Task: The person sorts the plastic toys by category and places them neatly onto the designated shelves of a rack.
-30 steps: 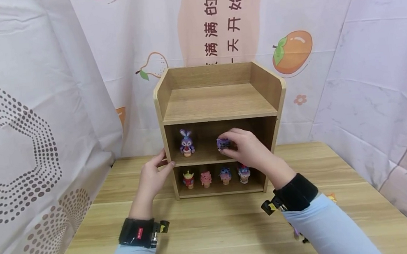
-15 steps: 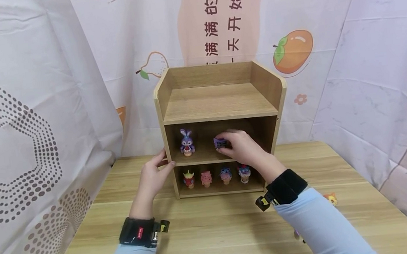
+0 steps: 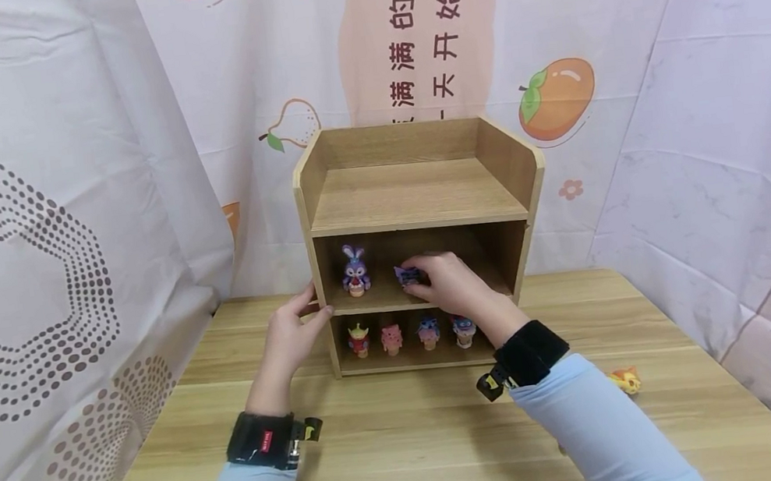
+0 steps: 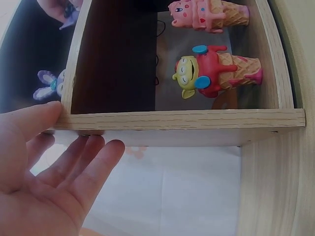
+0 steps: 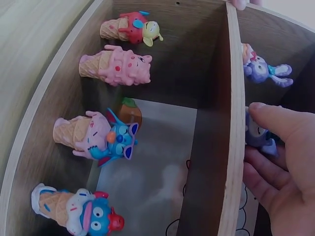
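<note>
Light blue sleeves [image 3: 602, 421], broad black wristbands [image 3: 527, 352], red label [image 3: 265, 441] on the left one, small black yellow-marked wrist devices [image 3: 313, 429]

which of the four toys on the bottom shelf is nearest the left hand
The red toy with the yellow-green head, leftmost in the head view; the pink toy, sunglasses-wearing toy and rightmost toy all stand farther right, away from the left hand.

The head view is bright and even, with a soft shadow on the table [image 3: 407, 442] below the right fingers [image 3: 423, 260] and dimness inside the shelf [image 3: 416, 194] around them. Beside the left fingers [image 4: 101, 169], the cloth [image 4: 172, 191] looks washed out; shelf edges bow in both wrist views.
</note>
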The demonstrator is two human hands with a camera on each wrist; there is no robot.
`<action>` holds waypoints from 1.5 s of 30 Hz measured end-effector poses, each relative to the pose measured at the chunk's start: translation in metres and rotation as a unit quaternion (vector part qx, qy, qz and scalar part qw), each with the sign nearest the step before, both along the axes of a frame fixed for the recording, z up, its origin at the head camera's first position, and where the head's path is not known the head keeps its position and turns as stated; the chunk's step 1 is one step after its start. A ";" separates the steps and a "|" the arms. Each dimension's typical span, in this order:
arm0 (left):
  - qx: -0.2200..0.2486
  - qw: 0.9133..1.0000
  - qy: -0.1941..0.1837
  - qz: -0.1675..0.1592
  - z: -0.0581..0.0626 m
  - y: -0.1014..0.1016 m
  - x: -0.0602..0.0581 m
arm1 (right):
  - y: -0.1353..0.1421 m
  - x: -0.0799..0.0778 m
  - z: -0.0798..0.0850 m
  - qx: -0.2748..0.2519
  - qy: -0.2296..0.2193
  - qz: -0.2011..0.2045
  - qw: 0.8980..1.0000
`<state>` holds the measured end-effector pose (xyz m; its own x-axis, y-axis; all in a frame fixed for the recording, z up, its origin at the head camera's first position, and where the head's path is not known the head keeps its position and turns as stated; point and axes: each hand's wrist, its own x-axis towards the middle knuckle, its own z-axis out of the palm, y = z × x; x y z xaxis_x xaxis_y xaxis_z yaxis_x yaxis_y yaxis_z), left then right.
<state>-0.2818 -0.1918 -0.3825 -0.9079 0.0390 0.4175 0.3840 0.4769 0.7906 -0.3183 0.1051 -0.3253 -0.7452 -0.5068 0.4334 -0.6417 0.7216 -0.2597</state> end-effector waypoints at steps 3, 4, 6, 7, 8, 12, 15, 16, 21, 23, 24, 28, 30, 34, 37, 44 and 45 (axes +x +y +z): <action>0.001 1.000 -0.001 0.000 0.000 0.000 0.000 | -0.003 -0.001 -0.001 0.002 -0.002 -0.002 1.000; 0.001 1.000 -0.001 -0.001 0.000 0.000 0.000 | -0.004 -0.001 -0.001 0.002 -0.002 -0.002 1.000; 0.002 1.000 -0.002 0.000 0.001 0.000 -0.001 | -0.005 -0.002 -0.001 0.002 -0.003 -0.002 1.000; 0.004 1.000 -0.002 -0.002 0.000 0.000 -0.001 | -0.006 -0.003 -0.002 0.001 -0.004 -0.002 1.000; 0.005 1.000 -0.002 -0.002 0.000 0.000 -0.001 | -0.007 -0.004 -0.002 0.001 -0.004 -0.002 1.000; 0.009 1.000 -0.002 -0.005 0.000 0.000 -0.002 | -0.010 -0.006 -0.002 0.003 -0.010 -0.005 1.000; 0.007 1.000 0.000 -0.004 -0.001 0.000 -0.001 | -0.013 -0.008 -0.003 0.006 -0.015 -0.009 1.000; 0.006 1.000 0.000 -0.003 -0.001 0.000 -0.001 | -0.013 -0.008 -0.003 0.006 -0.017 -0.009 1.000; 0.003 1.000 0.003 -0.002 0.000 0.000 -0.001 | -0.015 -0.010 -0.004 0.008 -0.024 -0.011 1.000; 0.005 1.000 0.002 -0.001 0.000 0.000 0.000 | -0.016 -0.011 -0.004 0.008 -0.024 -0.010 1.000; 0.006 1.000 0.001 0.000 0.000 0.000 0.000 | -0.017 -0.011 -0.004 0.008 -0.025 -0.009 1.000; 0.006 1.000 -0.001 -0.001 0.000 -0.001 -0.001 | -0.017 -0.012 -0.004 0.011 -0.026 -0.011 1.000; 0.005 1.000 -0.001 -0.003 -0.001 -0.001 -0.002 | -0.017 -0.012 -0.004 0.012 -0.028 -0.014 0.999; 0.005 1.000 0.000 -0.004 -0.002 -0.001 -0.002 | -0.015 -0.012 -0.003 0.015 -0.029 -0.017 0.999; 0.006 1.000 0.005 -0.004 -0.002 -0.001 -0.002 | -0.013 -0.011 -0.003 0.018 -0.026 -0.018 0.999; 0.007 1.000 0.004 -0.005 -0.002 -0.001 -0.002 | -0.009 -0.009 -0.002 0.020 -0.023 -0.019 0.999; 0.007 1.000 0.002 -0.004 -0.002 0.000 -0.002 | -0.008 -0.009 -0.002 0.021 -0.024 -0.019 0.999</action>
